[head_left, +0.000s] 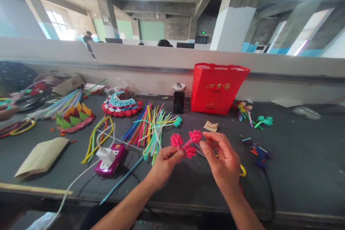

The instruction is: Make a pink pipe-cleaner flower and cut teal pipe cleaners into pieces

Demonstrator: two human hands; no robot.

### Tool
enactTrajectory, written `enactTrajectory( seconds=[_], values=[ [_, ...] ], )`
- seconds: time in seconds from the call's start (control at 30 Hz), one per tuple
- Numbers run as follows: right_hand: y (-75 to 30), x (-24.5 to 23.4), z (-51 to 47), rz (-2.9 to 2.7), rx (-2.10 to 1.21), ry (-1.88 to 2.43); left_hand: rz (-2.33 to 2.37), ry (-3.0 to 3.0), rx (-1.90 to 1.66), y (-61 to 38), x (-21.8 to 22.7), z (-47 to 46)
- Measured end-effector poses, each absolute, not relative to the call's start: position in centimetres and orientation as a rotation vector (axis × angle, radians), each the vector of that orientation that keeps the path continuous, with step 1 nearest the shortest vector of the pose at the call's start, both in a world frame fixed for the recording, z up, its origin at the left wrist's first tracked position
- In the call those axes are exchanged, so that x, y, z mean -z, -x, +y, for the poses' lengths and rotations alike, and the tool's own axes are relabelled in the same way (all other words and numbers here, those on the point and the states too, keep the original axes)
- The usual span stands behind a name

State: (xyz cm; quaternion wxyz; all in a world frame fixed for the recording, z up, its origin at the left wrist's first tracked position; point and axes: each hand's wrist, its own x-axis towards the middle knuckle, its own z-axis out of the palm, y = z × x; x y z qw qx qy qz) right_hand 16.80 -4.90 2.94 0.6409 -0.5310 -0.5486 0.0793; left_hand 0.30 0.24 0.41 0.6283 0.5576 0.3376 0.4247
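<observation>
Three pink pipe-cleaner flowers on joined stems are pinched at the stems between the thumb and fingers of my left hand. Just to their right hovers my right hand, its thumb and fingers curved and apart, with nothing visible between them. Behind the right hand lies a tool, mostly hidden, with a bit of yellow handle showing. Beyond my left hand a loose pile of coloured pipe cleaners covers the table, and a green pipe-cleaner flower rests at its edge.
A glue gun with a black cord lies at right. Behind stand a red bag and a phone. At left are a purple power block with a white charger and a brown paper piece. Another person's hand shows far left.
</observation>
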Motion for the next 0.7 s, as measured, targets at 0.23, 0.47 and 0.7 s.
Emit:
enactTrajectory(
  seconds=[0.23,0.47,0.7],
  values=[
    [-17.1,-3.8,-4.9,-1.340,0.006,1.329,0.782,-1.376,-0.930,-0.5,0.4,0.1],
    [-18.6,-3.0,-4.8,-1.052,-0.212,1.344,0.785,-1.415,-0.900,-0.3,1.0,0.4],
    [-19.8,-2.0,-4.0,-0.810,-0.305,1.251,0.746,-1.522,-0.955,-0.2,0.8,0.3]
  ],
)
